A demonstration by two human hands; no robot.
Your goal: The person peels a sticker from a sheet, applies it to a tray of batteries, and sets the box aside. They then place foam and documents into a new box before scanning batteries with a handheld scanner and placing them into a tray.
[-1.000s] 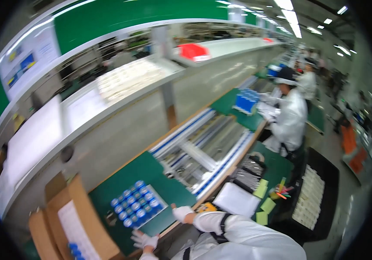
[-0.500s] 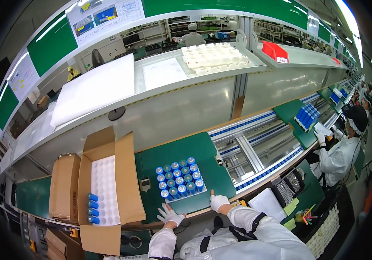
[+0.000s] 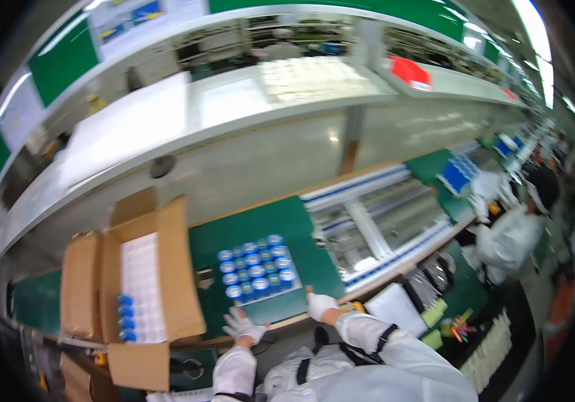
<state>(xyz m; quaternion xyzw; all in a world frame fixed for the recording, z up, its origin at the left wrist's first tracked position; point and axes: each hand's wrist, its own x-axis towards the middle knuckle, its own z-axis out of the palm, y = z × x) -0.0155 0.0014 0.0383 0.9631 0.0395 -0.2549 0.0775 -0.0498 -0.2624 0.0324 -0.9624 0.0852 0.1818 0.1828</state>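
Blue cylindrical battery cells (image 3: 258,268) stand upright in a block of rows, a white holder edge showing under them, on a green board (image 3: 287,224). Some tops look silvery, others darker. At the board's near edge, left of the block's front corner, my white-gloved left hand (image 3: 244,326) has its fingers spread and holds nothing. My right hand (image 3: 322,305), also gloved, rests on the near edge at the board's right corner. One finger points forward; the others are blurred and partly hidden, with no object visible in that hand.
An open cardboard box (image 3: 183,268) at left holds a white tray (image 3: 141,261) with several blue cells. Conveyor rails (image 3: 368,231) run right, toward another board with cells and a co-worker (image 3: 508,238). Papers (image 3: 394,309) and a parts bin (image 3: 428,281) lie nearer. A shelf (image 3: 234,137) spans behind.
The whole view has shifted and blurred, with everything sitting further left in the picture. Both hands stay at the board's near edge, and the cells keep their place on it.
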